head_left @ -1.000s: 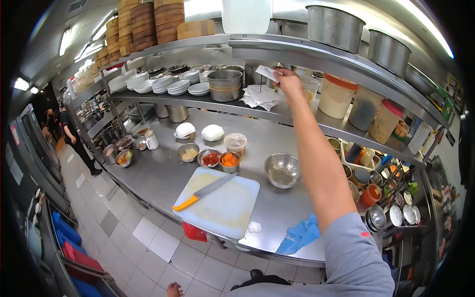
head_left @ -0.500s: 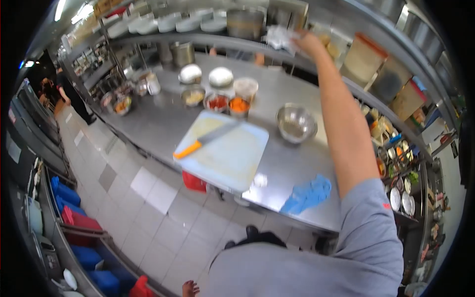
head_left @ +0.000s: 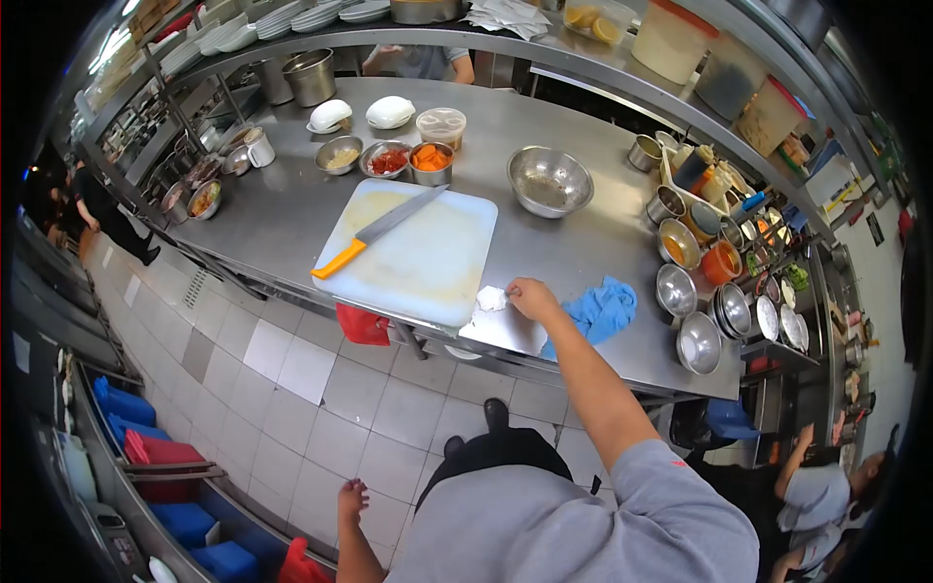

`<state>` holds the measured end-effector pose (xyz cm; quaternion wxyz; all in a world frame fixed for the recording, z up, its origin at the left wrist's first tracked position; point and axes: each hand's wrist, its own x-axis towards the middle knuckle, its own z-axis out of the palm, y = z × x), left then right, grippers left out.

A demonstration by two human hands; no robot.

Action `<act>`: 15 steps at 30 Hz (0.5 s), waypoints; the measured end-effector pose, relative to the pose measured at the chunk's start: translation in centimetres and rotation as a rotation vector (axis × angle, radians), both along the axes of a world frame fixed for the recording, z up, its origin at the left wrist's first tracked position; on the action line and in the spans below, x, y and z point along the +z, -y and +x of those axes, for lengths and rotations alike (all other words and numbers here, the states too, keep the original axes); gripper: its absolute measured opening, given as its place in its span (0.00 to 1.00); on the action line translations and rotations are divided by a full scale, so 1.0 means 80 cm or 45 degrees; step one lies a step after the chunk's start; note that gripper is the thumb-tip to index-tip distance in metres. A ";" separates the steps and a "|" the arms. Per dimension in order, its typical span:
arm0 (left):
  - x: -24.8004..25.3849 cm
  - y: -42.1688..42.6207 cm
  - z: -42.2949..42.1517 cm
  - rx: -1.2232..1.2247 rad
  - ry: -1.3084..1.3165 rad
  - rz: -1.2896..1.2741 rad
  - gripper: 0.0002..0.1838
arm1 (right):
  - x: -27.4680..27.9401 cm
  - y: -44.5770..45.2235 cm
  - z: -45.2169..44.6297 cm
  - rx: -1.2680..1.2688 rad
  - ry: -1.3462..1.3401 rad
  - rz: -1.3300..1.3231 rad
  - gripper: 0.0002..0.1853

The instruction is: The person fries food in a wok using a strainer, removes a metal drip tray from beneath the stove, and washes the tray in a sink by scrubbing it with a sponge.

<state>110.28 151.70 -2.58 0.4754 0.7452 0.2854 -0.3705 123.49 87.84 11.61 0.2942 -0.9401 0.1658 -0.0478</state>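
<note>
Hovering at the near edge of a long stainless-steel surface (head_left: 603, 233), the right hand (head_left: 528, 298) is bending its fingers right beside a small crumpled white wad (head_left: 492, 299); whether they are touching or pinching it, I cannot tell. The wad is lying on the surface, just right of a white rectangular cutting board (head_left: 437, 253). The left hand (head_left: 352, 498) is hanging empty over the tiled floor (head_left: 379, 389), its fingers loosely curled and parted. The right forearm is passing over the left edge of a crumpled light-blue cloth (head_left: 607, 309). A broad steel knife with an orange handle (head_left: 384, 230) is lying slantwise on the board, its tip pointing away from the person. Beyond the board, a metal container of orange pieces (head_left: 431, 165) is standing beside a metal bowl of red pieces (head_left: 387, 160), and a wide round steel bowl (head_left: 550, 183) is sitting farther right.
</note>
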 end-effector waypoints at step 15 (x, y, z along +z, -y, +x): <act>-0.043 0.003 -0.051 -0.283 -0.155 -0.173 0.15 | -0.005 -0.059 -0.232 -0.248 0.217 0.533 0.06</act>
